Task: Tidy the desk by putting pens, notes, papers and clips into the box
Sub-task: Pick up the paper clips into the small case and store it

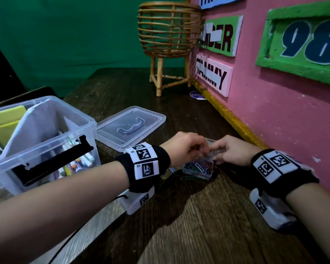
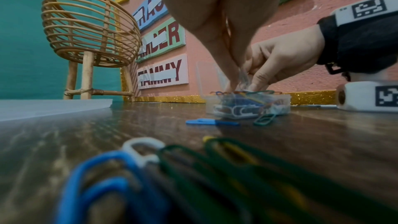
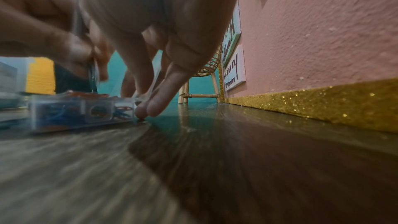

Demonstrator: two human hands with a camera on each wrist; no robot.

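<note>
A small clear clip case (image 1: 198,169) full of coloured paper clips sits on the dark wooden desk, its clear lid (image 2: 206,74) standing upright. My left hand (image 1: 204,153) reaches down over it, thumb and finger pinching a thin teal paper clip (image 3: 92,72). My right hand (image 1: 215,157) holds the case from the right, fingertips (image 3: 150,106) down beside its wall. Loose clips lie in front: a blue one (image 2: 211,122), a green one (image 2: 264,118) and a blurred pile (image 2: 172,176) under my left wrist. The large clear box (image 1: 72,110) holds papers, yellow notes and markers.
The big box's lid (image 1: 131,126) lies flat on the desk behind my left hand. A rattan basket stand (image 1: 168,35) stands at the back. A pink board (image 1: 274,111) with a gold glitter strip (image 1: 227,115) walls the right side.
</note>
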